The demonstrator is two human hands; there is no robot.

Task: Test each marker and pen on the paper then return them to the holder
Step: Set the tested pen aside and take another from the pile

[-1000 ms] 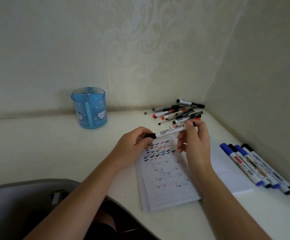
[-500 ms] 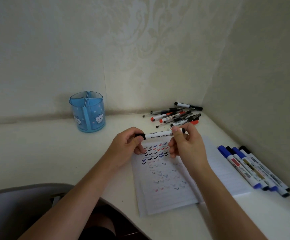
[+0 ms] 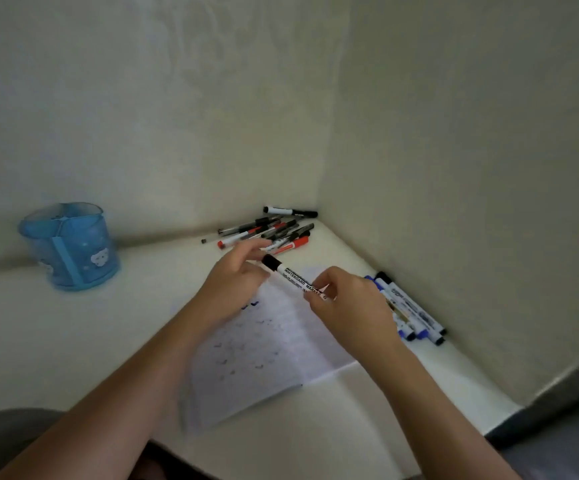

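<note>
Though capped, marker [image 3: 288,273] in right hand [image 3: 346,306].

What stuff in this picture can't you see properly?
Head view:
- Marker: its lower end is hidden inside the right hand.
- Left hand: blur hides whether it touches the cap.
- Paper: its ticks are smeared by blur, some covered by the hands.
- Holder: its wall and blur hide what's inside.
- Markers by the wall: partly behind the right hand.

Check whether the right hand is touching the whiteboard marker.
Touching. The head view shows the right hand pinching the whiteboard marker around its white barrel, with the black-capped end sticking out up and to the left.
</note>
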